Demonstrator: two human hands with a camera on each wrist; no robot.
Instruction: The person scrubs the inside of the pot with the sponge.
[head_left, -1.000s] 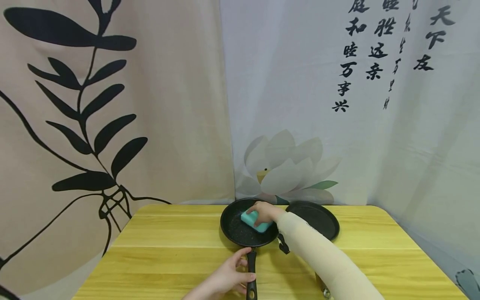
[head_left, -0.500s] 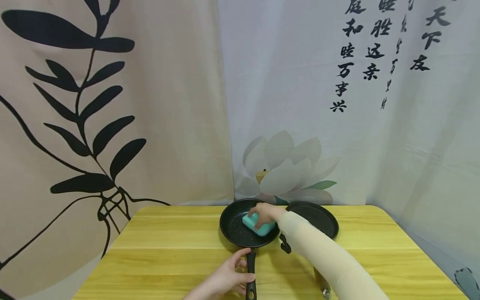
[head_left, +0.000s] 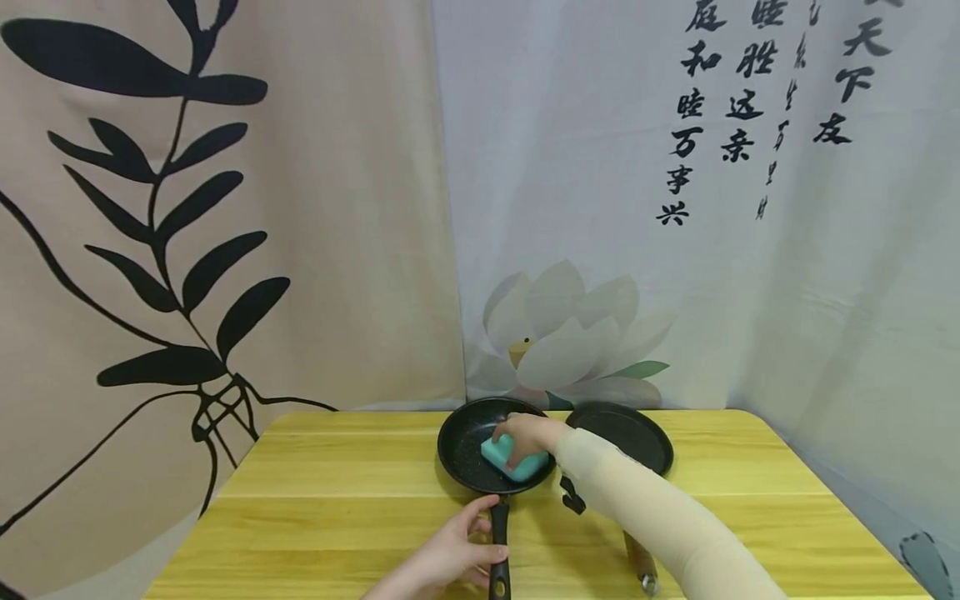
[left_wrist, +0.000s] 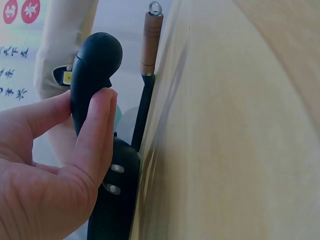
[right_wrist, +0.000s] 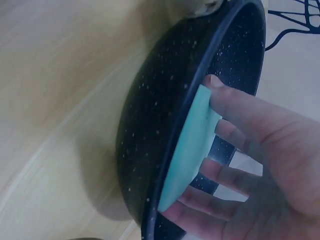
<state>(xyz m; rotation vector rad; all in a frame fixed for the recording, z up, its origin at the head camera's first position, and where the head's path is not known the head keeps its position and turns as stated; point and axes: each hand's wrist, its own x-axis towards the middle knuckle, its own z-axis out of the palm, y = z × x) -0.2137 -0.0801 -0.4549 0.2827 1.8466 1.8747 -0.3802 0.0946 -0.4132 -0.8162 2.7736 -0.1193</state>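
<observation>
A black speckled frying pan (head_left: 459,454) sits on the wooden table, its black handle (head_left: 499,533) pointing toward me. My left hand (head_left: 459,548) grips this handle; in the left wrist view its thumb and fingers (left_wrist: 95,135) pinch the handle from either side. Inside the pan, on its right side, lies a turquoise sponge (head_left: 528,468). My right hand (head_left: 527,435) holds the sponge from above, thumb on one edge and fingers on the other. The right wrist view shows the sponge (right_wrist: 187,150) against the pan's inner wall, its underside hidden.
A second, flatter black pan (head_left: 637,437) lies to the right, partly covered by my right sleeve (head_left: 652,508). Its wooden handle (head_left: 640,558) points toward me. A printed curtain (head_left: 360,208) hangs right behind the table's far edge.
With my right hand, the sponge has slid slightly toward the near side of the pan, going a little right and then back left. My left hand keeps its grip on the handle.
</observation>
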